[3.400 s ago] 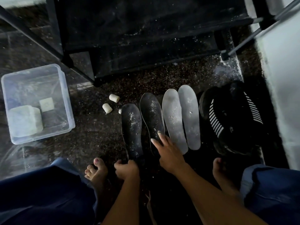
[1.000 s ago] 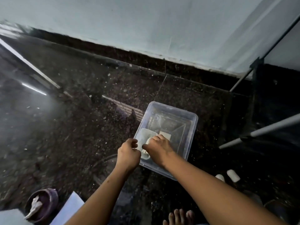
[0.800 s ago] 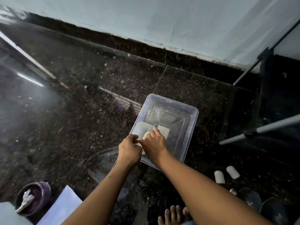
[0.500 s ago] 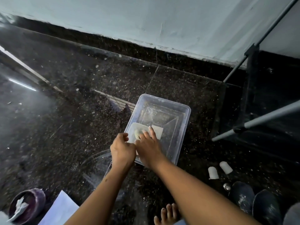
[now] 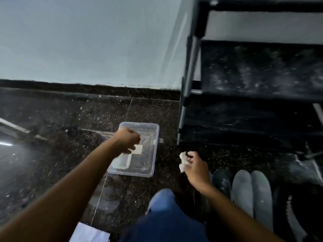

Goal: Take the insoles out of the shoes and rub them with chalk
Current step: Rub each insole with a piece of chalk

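Four insoles (image 5: 250,189) already lie out on the floor at near right; the right hand (image 5: 196,169) pinches a chalk piece (image 5: 182,160), left hand (image 5: 128,139) fisted over the tub (image 5: 153,154). Rubbing remains.

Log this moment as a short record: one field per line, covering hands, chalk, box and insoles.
left hand: closed in a fist over the clear box; whether it holds anything cannot be told
right hand: gripping a white chalk piece, right of the box
clear box: on the dark floor, white blocks inside
insoles: two dark and two grey lying side by side near the right hand
shoe rack: black, behind the insoles
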Demonstrator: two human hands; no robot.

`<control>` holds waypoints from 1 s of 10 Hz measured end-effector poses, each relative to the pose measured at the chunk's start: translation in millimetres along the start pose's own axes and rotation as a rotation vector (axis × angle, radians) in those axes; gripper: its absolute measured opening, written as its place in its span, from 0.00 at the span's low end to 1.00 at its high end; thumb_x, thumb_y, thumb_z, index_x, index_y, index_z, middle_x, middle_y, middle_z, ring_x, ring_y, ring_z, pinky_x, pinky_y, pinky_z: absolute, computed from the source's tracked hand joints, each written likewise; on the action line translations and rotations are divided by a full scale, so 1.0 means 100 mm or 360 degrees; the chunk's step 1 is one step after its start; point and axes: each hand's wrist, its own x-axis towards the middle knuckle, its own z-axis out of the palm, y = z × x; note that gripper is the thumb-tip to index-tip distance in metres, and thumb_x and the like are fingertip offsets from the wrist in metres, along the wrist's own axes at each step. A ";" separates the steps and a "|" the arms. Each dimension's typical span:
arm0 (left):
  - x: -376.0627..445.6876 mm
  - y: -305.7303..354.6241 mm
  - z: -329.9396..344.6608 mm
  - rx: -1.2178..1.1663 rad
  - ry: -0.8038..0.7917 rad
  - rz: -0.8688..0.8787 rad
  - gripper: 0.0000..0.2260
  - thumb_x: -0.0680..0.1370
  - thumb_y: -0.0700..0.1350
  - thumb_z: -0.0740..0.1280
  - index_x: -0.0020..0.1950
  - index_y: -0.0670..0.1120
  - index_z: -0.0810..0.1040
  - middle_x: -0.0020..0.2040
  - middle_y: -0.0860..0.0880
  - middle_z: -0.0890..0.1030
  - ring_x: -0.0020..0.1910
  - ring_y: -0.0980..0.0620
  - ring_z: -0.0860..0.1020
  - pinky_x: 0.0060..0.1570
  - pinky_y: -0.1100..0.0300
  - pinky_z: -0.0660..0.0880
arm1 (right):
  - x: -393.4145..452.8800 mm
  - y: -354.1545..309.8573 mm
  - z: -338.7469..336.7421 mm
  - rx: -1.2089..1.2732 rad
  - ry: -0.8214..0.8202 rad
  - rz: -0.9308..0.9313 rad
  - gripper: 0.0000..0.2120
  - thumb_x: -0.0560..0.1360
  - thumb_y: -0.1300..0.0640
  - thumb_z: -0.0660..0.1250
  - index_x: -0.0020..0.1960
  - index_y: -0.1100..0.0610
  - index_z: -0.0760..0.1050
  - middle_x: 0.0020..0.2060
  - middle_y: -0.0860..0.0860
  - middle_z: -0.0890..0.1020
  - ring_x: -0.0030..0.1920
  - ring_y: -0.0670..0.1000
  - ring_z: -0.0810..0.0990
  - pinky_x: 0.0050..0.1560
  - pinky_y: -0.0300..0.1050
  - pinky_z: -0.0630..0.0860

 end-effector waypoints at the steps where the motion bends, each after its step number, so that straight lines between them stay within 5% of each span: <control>1: -0.25 0.50 -0.07 0.0220 -0.0198 0.0035 0.07 0.80 0.38 0.60 0.54 0.39 0.76 0.46 0.43 0.79 0.40 0.48 0.78 0.39 0.57 0.76 | -0.09 0.04 -0.34 0.0165 -0.0020 0.0259 0.12 0.73 0.57 0.68 0.56 0.58 0.77 0.49 0.54 0.83 0.49 0.54 0.81 0.49 0.44 0.76; 2: -0.45 0.84 0.02 0.0243 -0.0251 0.0070 0.07 0.80 0.37 0.59 0.51 0.39 0.76 0.44 0.43 0.80 0.39 0.48 0.79 0.37 0.57 0.78 | -0.20 0.03 -0.59 0.0286 -0.0052 0.0344 0.12 0.71 0.57 0.71 0.53 0.56 0.76 0.42 0.51 0.81 0.36 0.47 0.79 0.30 0.34 0.73; 3: -0.47 0.87 0.36 0.0124 -0.0250 0.0077 0.06 0.80 0.36 0.59 0.50 0.39 0.76 0.44 0.42 0.79 0.39 0.48 0.78 0.42 0.55 0.79 | -0.29 0.12 -0.67 0.0289 -0.0134 0.0376 0.11 0.71 0.60 0.69 0.53 0.56 0.75 0.40 0.49 0.81 0.34 0.44 0.78 0.25 0.33 0.67; 5: -0.18 -0.01 1.67 0.0018 -0.0151 -0.0180 0.06 0.77 0.36 0.61 0.43 0.42 0.76 0.43 0.44 0.75 0.42 0.47 0.76 0.44 0.58 0.77 | -0.30 0.72 -0.42 0.0132 -0.0223 0.0544 0.10 0.75 0.53 0.65 0.47 0.59 0.80 0.38 0.54 0.83 0.43 0.52 0.82 0.42 0.40 0.73; 6: -0.06 -0.64 2.32 0.0058 -0.0167 -0.0367 0.14 0.78 0.39 0.61 0.61 0.36 0.75 0.55 0.39 0.78 0.57 0.41 0.78 0.56 0.53 0.76 | -0.30 1.17 -0.32 0.0118 -0.0245 0.0684 0.08 0.75 0.55 0.66 0.42 0.59 0.81 0.34 0.53 0.82 0.34 0.49 0.79 0.38 0.40 0.74; 8: 0.07 -1.01 2.99 0.0186 -0.0329 -0.0483 0.12 0.76 0.42 0.64 0.55 0.38 0.79 0.54 0.39 0.81 0.54 0.43 0.79 0.51 0.58 0.74 | -0.31 1.69 -0.16 0.0081 -0.0322 0.0794 0.09 0.74 0.55 0.67 0.44 0.60 0.81 0.36 0.56 0.82 0.36 0.50 0.78 0.36 0.37 0.73; 10: 0.28 -1.03 3.28 0.0293 -0.0233 -0.0533 0.18 0.75 0.41 0.63 0.64 0.37 0.74 0.61 0.37 0.76 0.63 0.40 0.73 0.61 0.56 0.71 | -0.26 1.87 0.01 0.0054 -0.0327 0.0863 0.15 0.74 0.47 0.66 0.42 0.59 0.82 0.37 0.55 0.84 0.38 0.51 0.81 0.39 0.39 0.76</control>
